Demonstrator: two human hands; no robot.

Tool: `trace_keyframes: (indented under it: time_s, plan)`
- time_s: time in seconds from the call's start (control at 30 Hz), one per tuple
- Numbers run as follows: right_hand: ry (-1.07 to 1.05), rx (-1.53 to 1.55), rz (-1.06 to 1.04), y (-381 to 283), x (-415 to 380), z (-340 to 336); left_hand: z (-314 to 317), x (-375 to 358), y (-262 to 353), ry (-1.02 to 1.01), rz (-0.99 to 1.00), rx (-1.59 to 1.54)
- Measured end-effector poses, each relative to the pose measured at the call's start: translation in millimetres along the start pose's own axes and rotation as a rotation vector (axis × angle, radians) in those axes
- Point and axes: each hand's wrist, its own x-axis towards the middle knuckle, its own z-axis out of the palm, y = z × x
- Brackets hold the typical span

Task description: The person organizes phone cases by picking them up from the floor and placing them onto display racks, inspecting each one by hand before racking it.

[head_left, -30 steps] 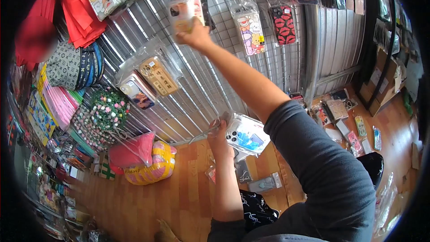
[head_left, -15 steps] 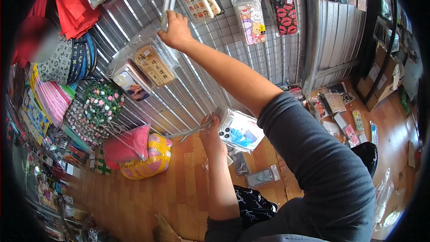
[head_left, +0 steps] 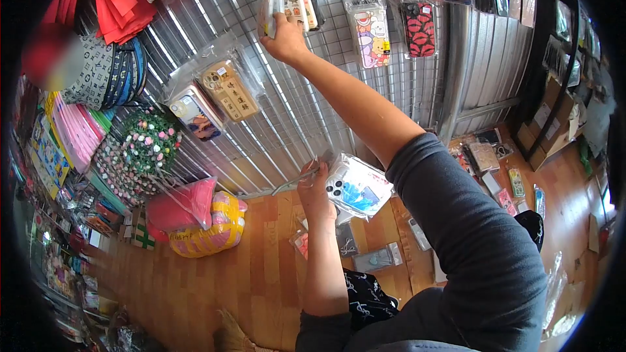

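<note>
My left hand (head_left: pixel 315 190) is closed on a bundle of bagged phone cases (head_left: pixel 358 188); the front one is white with a blue pattern and camera holes. Higher up, my right hand (head_left: pixel 285 39) reaches to the wire rack (head_left: pixel 326 85), its fingers closed on a bagged phone case (head_left: pixel 267 10) seen edge-on. That case is against hanging cases with small printed pictures (head_left: pixel 295 3). Lower left on the rack hang a tan case with dark characters (head_left: pixel 229 90) and a case with a landscape print (head_left: pixel 195 116).
A cartoon case (head_left: pixel 370 36) and a black case with red lips (head_left: pixel 418 29) hang to the right. Packaged cases (head_left: pixel 378 258) lie on the wooden floor (head_left: pixel 261 274). A pink and yellow bundle (head_left: pixel 212 231), flower garland (head_left: pixel 147 140) and cardboard box (head_left: pixel 551 120) stand around.
My right hand has moved right and slightly down, bringing its case against the hanging printed cases. My left hand and its bundle have shifted slightly right. The view has shifted a little.
</note>
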Motion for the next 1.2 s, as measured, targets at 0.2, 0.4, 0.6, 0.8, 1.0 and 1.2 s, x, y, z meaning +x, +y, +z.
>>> trace_keyframes:
  time_s: [0.2,0.4,0.6,0.8,1.0,1.2]
  plan:
    - [-0.052,0.008,-0.095,-20.3,-9.8,-9.8,8.1,1.4,-5.0,0.000,0.000,-0.021]
    - [-0.075,0.010,-0.160,-28.2,-9.7,-11.6,19.4,0.5,-10.6,-0.009,-0.017,-0.010]
    - [0.384,0.085,0.026,5.4,21.3,-14.3,23.5,-2.3,-15.5,-0.007,-0.009,0.019]
    - [0.083,0.334,0.460,23.5,40.0,-26.7,27.3,-5.3,-10.0,0.001,-0.045,0.061]
    - [0.070,0.198,0.298,-11.1,28.9,0.5,29.7,-1.9,-17.5,0.014,-0.017,0.082]
    - [0.056,0.156,0.195,-21.7,26.3,8.5,36.3,-3.9,-15.4,0.011,-0.035,0.080]
